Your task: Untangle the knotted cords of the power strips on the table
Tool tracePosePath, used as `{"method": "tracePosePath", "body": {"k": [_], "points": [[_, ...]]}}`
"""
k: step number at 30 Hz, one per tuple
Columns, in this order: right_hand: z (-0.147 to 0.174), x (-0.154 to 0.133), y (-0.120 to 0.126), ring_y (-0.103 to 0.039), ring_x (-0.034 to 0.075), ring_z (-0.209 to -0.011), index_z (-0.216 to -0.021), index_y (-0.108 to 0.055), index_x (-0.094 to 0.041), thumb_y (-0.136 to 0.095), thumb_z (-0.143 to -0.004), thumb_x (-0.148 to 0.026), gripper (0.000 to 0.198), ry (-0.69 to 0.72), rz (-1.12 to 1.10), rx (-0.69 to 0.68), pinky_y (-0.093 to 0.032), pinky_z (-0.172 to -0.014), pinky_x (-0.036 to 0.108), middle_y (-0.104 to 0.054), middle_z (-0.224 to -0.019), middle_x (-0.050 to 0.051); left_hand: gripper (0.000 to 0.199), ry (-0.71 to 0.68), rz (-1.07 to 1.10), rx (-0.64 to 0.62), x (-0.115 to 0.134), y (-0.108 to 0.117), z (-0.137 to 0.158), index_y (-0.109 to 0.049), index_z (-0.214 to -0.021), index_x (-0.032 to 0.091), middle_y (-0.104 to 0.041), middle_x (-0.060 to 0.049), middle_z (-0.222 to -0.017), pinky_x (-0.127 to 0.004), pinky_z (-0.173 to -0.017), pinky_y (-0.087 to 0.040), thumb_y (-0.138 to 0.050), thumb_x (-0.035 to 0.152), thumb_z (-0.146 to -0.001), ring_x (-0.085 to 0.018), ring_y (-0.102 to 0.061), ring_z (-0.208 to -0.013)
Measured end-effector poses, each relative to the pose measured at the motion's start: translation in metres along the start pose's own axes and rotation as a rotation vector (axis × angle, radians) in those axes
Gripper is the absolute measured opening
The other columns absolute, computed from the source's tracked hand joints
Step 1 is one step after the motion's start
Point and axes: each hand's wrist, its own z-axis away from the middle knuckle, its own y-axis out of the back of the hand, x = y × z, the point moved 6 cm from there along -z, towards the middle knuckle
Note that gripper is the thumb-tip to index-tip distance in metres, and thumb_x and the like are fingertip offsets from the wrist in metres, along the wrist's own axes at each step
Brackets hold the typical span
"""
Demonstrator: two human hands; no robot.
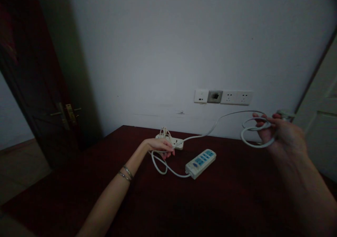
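Observation:
A white power strip with blue socket faces (202, 162) lies on the dark red table, its white cord (173, 172) running left toward my left hand. My left hand (161, 146) is closed on that cord, pinching it low over the tabletop. From there the cord arcs to the right, up to my right hand (285, 133). Raised above the table's right side, my right hand is closed around several loops of the cord (254, 145). A pale plug-like end (285, 114) shows behind its fingers, partly hidden. Behind my left hand sits a second white power strip (179, 144).
Its own bundled cord (165, 132) rests on the second strip. Low on the wall (158, 54) is a row of wall sockets (237, 97). At the left stands a dark door (34, 89) with a brass handle (55, 113); a pale door (321, 124) is at the right.

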Motion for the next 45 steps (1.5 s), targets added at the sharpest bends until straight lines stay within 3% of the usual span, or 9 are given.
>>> {"method": "tracePosePath", "body": {"k": [6,12,20,24,29,32,36,40,45], "points": [[-0.01,0.0,0.01,-0.06,0.012,-0.065,-0.082,-0.054,-0.017,-0.049,-0.067,-0.002,0.023,0.232,0.346,-0.012,-0.044,-0.037,0.014,-0.059,-0.078,0.005,0.024,-0.172,-0.038,0.162,0.032,0.005,0.017,-0.062,-0.091,0.011,-0.044,0.007,-0.051,-0.016,-0.039,-0.035,-0.062,0.03,-0.076,-0.002,-0.035,-0.038],[0.01,0.006,-0.013,-0.055,0.009,-0.052,-0.092,-0.061,-0.014,-0.058,-0.074,-0.022,0.02,0.414,0.779,-0.23,-0.044,-0.037,0.016,-0.065,-0.089,0.01,0.023,-0.308,-0.06,0.267,0.066,-0.007,0.035,-0.06,-0.093,0.01,-0.048,0.004,-0.055,-0.016,-0.04,-0.035,-0.055,0.029,-0.081,-0.003,-0.042,-0.039],[0.033,0.053,-0.037,-0.047,0.006,-0.032,-0.091,-0.062,-0.013,-0.055,-0.075,-0.026,0.021,0.138,1.024,-0.611,-0.04,-0.03,0.02,-0.067,-0.081,0.006,0.02,-0.492,0.198,0.487,0.065,0.014,0.027,-0.053,-0.086,0.012,-0.054,0.002,-0.06,-0.017,-0.036,-0.035,-0.054,0.031,-0.08,-0.006,-0.049,-0.037],[0.055,0.075,-0.046,-0.049,0.008,-0.033,-0.085,-0.06,-0.014,-0.056,-0.073,-0.023,0.016,-0.03,1.004,-0.804,-0.039,-0.03,0.019,-0.068,-0.076,0.004,0.019,-0.427,0.273,0.656,0.055,0.024,0.02,-0.053,-0.088,0.011,-0.05,0.004,-0.053,-0.018,-0.036,-0.036,-0.05,0.028,-0.081,-0.007,-0.048,-0.034],[0.089,0.09,-0.06,-0.055,0.01,-0.044,-0.074,-0.057,-0.015,-0.059,-0.068,-0.021,0.009,-0.153,0.899,-0.886,-0.044,-0.033,0.019,-0.066,-0.07,0.002,0.013,-0.177,-0.026,0.629,0.049,0.009,0.009,-0.055,-0.078,0.01,-0.056,0.0,-0.056,-0.018,-0.038,-0.038,-0.046,0.02,-0.079,-0.009,-0.053,-0.039],[0.101,0.093,-0.066,-0.053,0.01,-0.044,-0.072,-0.057,-0.015,-0.058,-0.068,-0.02,0.006,-0.145,0.911,-0.933,-0.044,-0.033,0.019,-0.063,-0.068,0.001,0.014,-0.145,-0.134,0.571,0.052,0.0,0.008,-0.058,-0.078,0.01,-0.059,-0.002,-0.062,-0.019,-0.042,-0.039,-0.046,0.014,-0.073,-0.009,-0.053,-0.044],[0.106,0.092,-0.067,-0.048,0.008,-0.038,-0.074,-0.058,-0.016,-0.055,-0.07,-0.022,0.008,-0.11,0.927,-0.983,-0.043,-0.034,0.02,-0.063,-0.067,0.0,0.023,-0.223,-0.396,0.493,0.065,-0.016,0.015,-0.064,-0.088,0.011,-0.062,-0.003,-0.069,-0.022,-0.054,-0.042,-0.051,0.012,-0.069,-0.011,-0.054,-0.058],[0.112,0.09,-0.068,-0.051,0.009,-0.04,-0.078,-0.059,-0.016,-0.056,-0.072,-0.027,0.013,-0.116,0.913,-1.041,-0.044,-0.036,0.022,-0.063,-0.069,0.001,0.033,-0.39,-0.812,0.536,0.082,-0.038,0.022,-0.064,-0.102,0.016,-0.064,-0.005,-0.08,-0.023,-0.058,-0.037,-0.061,0.031,-0.073,-0.014,-0.055,-0.068],[0.117,0.085,-0.073,-0.056,0.011,-0.052,-0.079,-0.062,-0.014,-0.06,-0.073,-0.039,0.025,-0.138,0.858,-1.117,-0.045,-0.043,0.022,-0.065,-0.075,0.005,0.036,-0.443,-0.957,0.585,0.086,-0.048,0.018,-0.068,-0.078,0.015,-0.057,-0.002,-0.061,-0.022,-0.052,-0.03,-0.046,0.042,-0.085,-0.011,-0.048,-0.056]]}}
